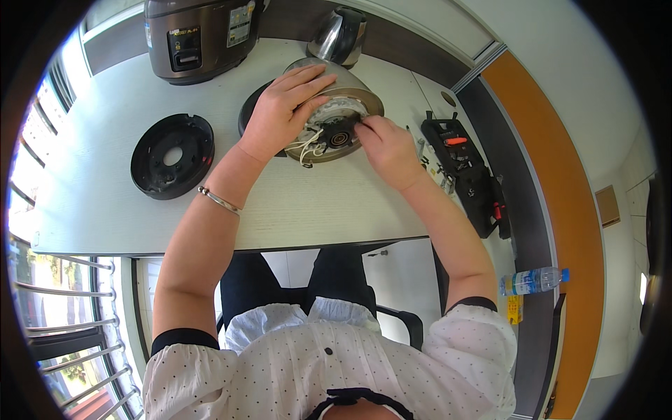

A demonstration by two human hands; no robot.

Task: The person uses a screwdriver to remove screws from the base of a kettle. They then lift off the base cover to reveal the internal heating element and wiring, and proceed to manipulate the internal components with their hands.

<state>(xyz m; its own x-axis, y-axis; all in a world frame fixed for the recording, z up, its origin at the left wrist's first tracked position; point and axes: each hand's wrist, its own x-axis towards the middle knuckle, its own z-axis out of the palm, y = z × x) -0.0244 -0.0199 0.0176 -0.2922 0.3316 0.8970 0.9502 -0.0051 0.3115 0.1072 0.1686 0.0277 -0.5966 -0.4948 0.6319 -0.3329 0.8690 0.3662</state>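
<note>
An electric kettle [369, 98] with a metal body lies on its side, its opened underside facing me. Inside the underside sit a black round connector [341, 138] and several loose white wires [306, 148]. Over the top left of the metal body rests my left hand [285, 105], its fingers and thumb holding it. My right hand [383, 143] is closed in a pinch at the right edge of the connector; whatever its fingertips hold is hidden. To the left, a black round base cover [172, 155] lies on the table apart from both hands.
A brown rice cooker [199, 42] and a second kettle [339, 36] stand at the back. On the right lies a black tool case [458, 161] with small parts [437, 171] beside it. A water bottle [535, 281] is at the lower right. The white table [308, 217] ends before my lap.
</note>
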